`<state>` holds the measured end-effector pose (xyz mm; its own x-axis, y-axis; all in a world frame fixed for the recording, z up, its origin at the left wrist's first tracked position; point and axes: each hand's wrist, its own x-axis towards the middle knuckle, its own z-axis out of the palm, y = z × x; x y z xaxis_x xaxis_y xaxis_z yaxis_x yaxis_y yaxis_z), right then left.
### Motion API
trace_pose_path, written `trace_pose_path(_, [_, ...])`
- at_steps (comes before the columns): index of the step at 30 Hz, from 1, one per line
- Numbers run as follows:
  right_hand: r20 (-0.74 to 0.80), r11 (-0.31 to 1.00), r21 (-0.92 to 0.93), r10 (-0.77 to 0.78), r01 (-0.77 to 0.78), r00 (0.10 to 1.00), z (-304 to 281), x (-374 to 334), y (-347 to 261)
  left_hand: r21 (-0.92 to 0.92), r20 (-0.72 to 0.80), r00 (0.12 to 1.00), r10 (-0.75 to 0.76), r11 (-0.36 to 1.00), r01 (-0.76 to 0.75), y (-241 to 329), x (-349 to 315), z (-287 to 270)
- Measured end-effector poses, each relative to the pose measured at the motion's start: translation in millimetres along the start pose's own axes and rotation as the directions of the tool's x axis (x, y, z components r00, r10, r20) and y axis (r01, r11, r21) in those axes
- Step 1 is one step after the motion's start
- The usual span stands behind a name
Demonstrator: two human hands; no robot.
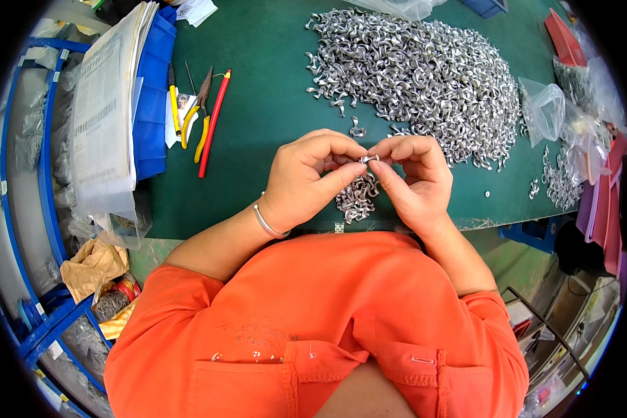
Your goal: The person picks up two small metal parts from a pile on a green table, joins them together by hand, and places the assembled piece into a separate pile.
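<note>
My left hand (303, 174) and my right hand (418, 182) meet above the near edge of the green table (258, 146). Thumbs and forefingers of both pinch one small, curved, shiny metal piece (370, 159) between them. Its exact kind is too small to make out. Below my fingers lies a small heap of similar metal pieces (357, 200), partly covered by my hands. Beyond them spreads a large pile of the same curved pieces (425, 76), reaching to the right. One loose metal piece (357, 128) sits apart, between that pile and my hands.
To the left lie yellow-handled pliers (199, 115), a red pencil (216, 124) and a yellow-and-black tool (174, 101), beside a blue bin (155, 90) with papers (108, 104). Clear plastic bags (543, 108), a red tray (563, 38) and another metal heap (561, 180) occupy the right side.
</note>
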<state>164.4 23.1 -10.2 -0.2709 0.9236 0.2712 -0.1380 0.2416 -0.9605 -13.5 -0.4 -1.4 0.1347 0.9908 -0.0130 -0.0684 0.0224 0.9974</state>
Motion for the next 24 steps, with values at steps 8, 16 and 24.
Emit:
trace_pose_path(8, [-0.008,0.995,-0.057,-0.083,0.083,0.997,-0.5,-0.9,2.1,-0.124,0.000,0.991,-0.134,0.983,0.133,5.8,-0.5,2.2])
trace_pose_path(16, [-0.007,0.978,-0.161,-0.134,0.131,0.991,1.6,-1.8,-0.4,-0.127,0.020,0.999,-0.041,0.991,0.043,3.0,-1.7,1.8])
trace_pose_path(24, [-0.020,0.937,-0.287,-0.214,0.199,0.977,-7.7,0.2,-5.5,-0.090,0.017,0.999,-0.051,0.995,0.053,1.4,-1.9,1.2])
